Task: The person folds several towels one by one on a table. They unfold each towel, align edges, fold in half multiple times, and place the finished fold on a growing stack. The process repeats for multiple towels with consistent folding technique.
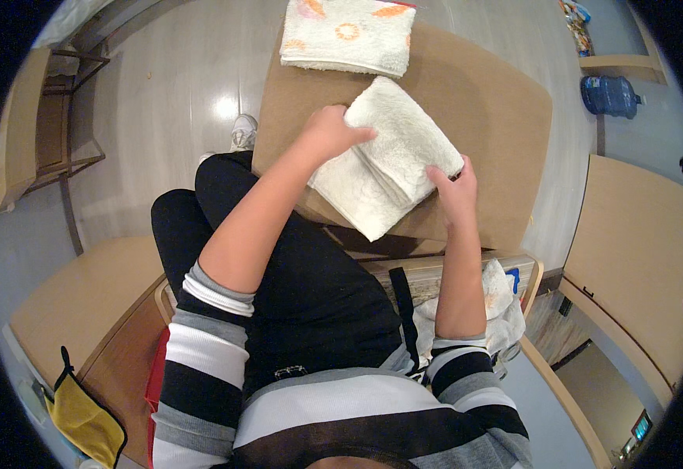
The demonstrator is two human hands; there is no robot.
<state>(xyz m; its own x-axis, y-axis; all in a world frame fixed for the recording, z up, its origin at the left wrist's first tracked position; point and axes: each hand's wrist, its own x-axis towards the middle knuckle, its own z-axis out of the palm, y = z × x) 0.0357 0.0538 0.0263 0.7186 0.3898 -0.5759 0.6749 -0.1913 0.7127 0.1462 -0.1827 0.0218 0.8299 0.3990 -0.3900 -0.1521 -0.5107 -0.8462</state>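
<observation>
A cream-white towel [404, 133], partly folded over on itself, lies across the near part of a brown table [498, 117]. My left hand [332, 134] grips its left edge, with the thumb on top and the fingers hidden behind the cloth. On the other side my right hand [457, 191] pinches the towel's right corner. One lower layer of the towel points toward me and reaches past the table's near edge. Beyond it, at the far edge, rests a folded white towel [347, 39] with orange and pink patterns; neither hand touches it.
Crumpled white cloths [501, 305] lie beside my right forearm on a wooden seat. A yellow cloth with dark edging [83, 418] hangs at lower left. A blue water jug [609, 97] lies on the floor at right. Wooden desks [631, 242] stand on both sides.
</observation>
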